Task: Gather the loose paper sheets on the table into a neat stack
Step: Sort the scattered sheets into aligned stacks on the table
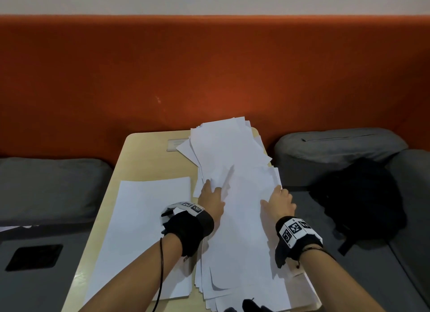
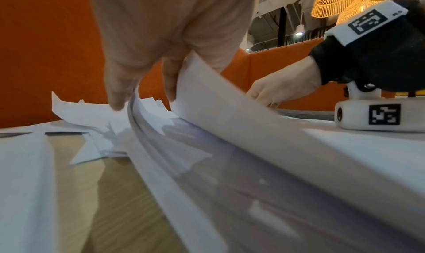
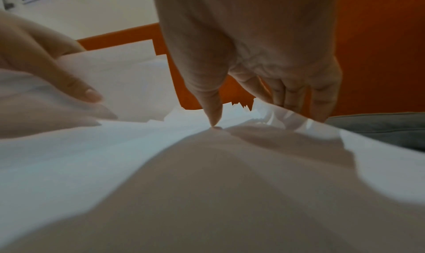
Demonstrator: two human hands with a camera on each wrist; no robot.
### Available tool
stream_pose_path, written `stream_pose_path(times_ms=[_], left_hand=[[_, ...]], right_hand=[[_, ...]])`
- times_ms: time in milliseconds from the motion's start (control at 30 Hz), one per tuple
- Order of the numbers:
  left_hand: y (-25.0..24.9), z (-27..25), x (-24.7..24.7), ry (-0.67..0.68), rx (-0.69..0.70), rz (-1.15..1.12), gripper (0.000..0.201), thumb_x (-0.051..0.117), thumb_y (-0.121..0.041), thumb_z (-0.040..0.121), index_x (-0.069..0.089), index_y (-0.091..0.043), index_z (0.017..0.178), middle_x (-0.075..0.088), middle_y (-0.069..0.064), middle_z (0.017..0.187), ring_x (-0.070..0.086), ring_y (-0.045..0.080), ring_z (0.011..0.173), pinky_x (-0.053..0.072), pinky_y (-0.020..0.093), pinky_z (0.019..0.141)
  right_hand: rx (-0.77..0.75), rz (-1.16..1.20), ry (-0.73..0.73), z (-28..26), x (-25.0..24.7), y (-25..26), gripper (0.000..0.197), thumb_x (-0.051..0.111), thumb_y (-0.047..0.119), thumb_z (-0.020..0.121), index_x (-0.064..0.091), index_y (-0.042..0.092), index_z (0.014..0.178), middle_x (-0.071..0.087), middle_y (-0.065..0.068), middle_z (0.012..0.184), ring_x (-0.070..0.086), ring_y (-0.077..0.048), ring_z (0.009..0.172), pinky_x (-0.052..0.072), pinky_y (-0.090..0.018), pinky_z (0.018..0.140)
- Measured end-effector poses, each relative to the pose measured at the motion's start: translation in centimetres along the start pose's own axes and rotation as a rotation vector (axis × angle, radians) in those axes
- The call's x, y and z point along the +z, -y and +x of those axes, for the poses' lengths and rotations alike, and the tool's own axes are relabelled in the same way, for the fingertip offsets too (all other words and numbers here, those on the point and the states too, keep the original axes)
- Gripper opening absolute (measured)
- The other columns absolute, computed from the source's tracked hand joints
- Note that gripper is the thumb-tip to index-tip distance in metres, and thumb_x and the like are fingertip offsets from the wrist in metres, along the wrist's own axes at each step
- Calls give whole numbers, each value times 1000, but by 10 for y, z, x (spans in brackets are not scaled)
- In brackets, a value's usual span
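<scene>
A long, untidy spread of white paper sheets covers the right half of the wooden table. A squared stack of sheets lies on the left half. My left hand pinches the left edge of the top sheet, which curls upward there. In the left wrist view that lifted top sheet rises to my left hand. My right hand grips the sheet's right edge. The right wrist view has my right hand with its thumb pressing on top and the fingers curled over the edge.
An orange padded wall backs the table. Grey seat cushions flank it. A black backpack lies on the right seat, close to the paper's edge. A flat black object sits on the left. A clear strip lies near the table's far edge.
</scene>
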State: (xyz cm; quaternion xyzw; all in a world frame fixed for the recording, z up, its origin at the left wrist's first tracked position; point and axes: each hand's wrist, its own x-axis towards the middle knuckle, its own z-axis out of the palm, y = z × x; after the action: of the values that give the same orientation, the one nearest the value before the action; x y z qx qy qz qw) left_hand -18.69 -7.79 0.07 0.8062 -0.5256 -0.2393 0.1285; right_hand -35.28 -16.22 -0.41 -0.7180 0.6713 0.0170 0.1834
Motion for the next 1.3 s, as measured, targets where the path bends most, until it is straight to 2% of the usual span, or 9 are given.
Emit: stream_pose_path(times_ms=[167,367,467,600,767,867,1100,1200,1300], left_hand=[[1,3,-11,-74,149,-76,43,38,-1,94,38,-7,137,34,12,143,32,27,130,29,27,101],[14,5,-10,50,-93,95,41,46,-17,93,40,-8,133,15,13,150,21,32,134,31,38,103],[18,3,-4,136,-81,93,46,47,-16,93,34,-8,136,15,15,150,22,34,134,30,38,105],[20,0,-2,54,-59,84,51,49,-19,91,33,-12,139,-1,14,156,4,30,143,25,37,110],[18,1,-5,143,-28,13,56,49,-20,92,29,-8,142,2,13,156,13,30,141,22,33,112],[16,2,-6,128,-25,-31,55,49,-19,92,31,-8,142,3,14,156,14,30,142,22,32,113],[14,-1,4,95,-3,-102,47,44,-16,95,33,-6,139,-3,13,157,8,25,145,18,27,113],[12,-2,0,76,3,-101,48,42,-14,96,31,-1,141,12,13,156,8,25,145,12,28,115],[14,2,-7,40,-41,-172,42,48,-12,91,45,3,130,43,18,137,36,33,132,32,35,107]], right_hand=[[-7,-13,59,1,2,-4,56,45,38,95,31,6,139,30,-13,142,29,-29,132,30,-43,106],[17,-63,46,2,-4,-5,51,52,44,90,47,9,127,40,-13,133,35,-30,126,32,-42,102],[63,29,102,5,-7,-2,60,59,44,87,42,7,130,38,-16,135,36,-32,127,36,-42,102],[121,165,116,3,-8,3,63,66,36,84,39,3,130,33,-17,135,35,-34,126,41,-41,95],[152,331,153,7,-10,-4,72,76,28,76,37,1,131,45,-20,134,50,-36,120,45,-41,97],[110,232,135,5,-9,-5,64,72,31,79,42,2,127,47,-17,132,49,-33,120,45,-41,97],[10,24,36,-5,0,6,62,57,31,91,29,-1,136,33,-15,140,33,-31,130,39,-36,101],[8,31,29,-6,1,8,56,56,27,92,31,1,134,35,-14,138,34,-31,129,41,-37,100],[16,42,44,-5,0,7,51,57,28,91,35,3,131,36,-14,136,34,-31,127,41,-39,99]])
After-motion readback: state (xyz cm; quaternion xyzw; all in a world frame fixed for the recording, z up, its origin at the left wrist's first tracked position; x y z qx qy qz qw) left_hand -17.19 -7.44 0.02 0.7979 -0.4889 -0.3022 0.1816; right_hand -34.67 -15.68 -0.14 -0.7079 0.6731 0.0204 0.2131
